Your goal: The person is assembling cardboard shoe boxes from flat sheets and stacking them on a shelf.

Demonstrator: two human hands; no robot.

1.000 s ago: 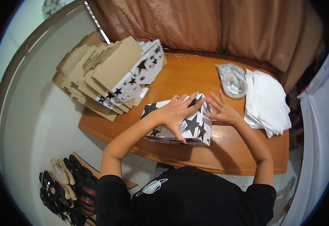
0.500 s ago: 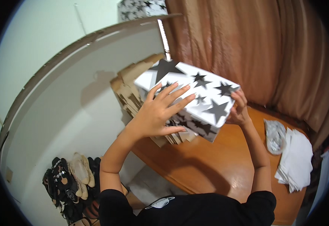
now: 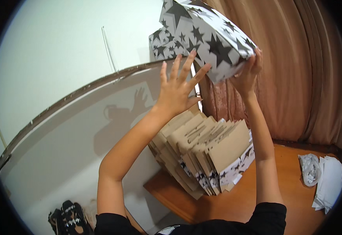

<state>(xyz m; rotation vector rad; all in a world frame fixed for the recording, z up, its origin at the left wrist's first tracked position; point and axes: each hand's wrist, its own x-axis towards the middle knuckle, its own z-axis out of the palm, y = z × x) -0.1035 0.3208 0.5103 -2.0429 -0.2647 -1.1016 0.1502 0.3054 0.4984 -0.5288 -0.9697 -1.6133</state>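
Note:
A white box with black and grey stars (image 3: 206, 35) is lifted high and tilted at the top of the view. My right hand (image 3: 249, 74) grips its lower right corner, fingers bent around the edge. My left hand (image 3: 179, 84) is spread open below the box's left part. Its fingertips overlap the box's lower edge; whether they touch it I cannot tell. Behind, a second star-patterned box (image 3: 161, 45) rests at the top of the partition (image 3: 89, 84), partly hidden by the raised one.
Several folded cardboard pieces (image 3: 202, 145), some with star print, stand packed together on the orange-brown wooden table (image 3: 280, 188). A clear plastic bag (image 3: 310, 169) and white sheets (image 3: 329, 180) lie at the right. Brown curtains (image 3: 288, 78) hang behind; shoes (image 3: 73, 217) are at lower left.
The box has gone up and away from above the table to the partition's top. My left hand has come off its upper face to below it; my right hand has kept its corner.

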